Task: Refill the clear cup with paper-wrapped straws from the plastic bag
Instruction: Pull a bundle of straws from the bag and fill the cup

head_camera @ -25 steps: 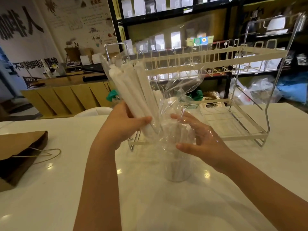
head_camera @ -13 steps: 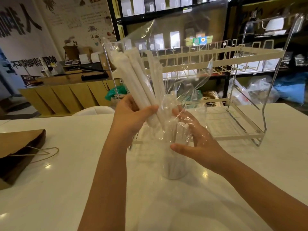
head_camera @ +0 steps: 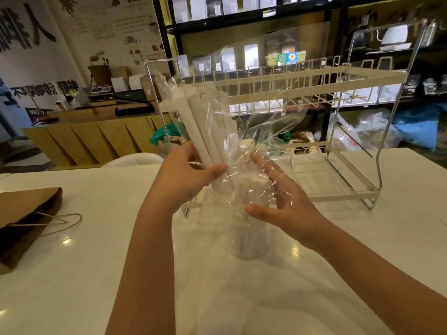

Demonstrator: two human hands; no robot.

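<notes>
Paper-wrapped straws (head_camera: 205, 131) bundled in the plastic bag (head_camera: 254, 122), long axis tilted up-left, lower ends just above the clear cup (head_camera: 249, 233) on the white table (head_camera: 72, 274). Gripped by left hand (head_camera: 183, 175); right hand (head_camera: 285, 201) spread against bag and cup rim.

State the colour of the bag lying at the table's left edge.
Brown, with a tan cord handle: the paper bag, head view.

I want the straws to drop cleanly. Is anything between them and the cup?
Yes: the bag wraps the straws and drapes over the cup mouth, under the right hand.
</notes>
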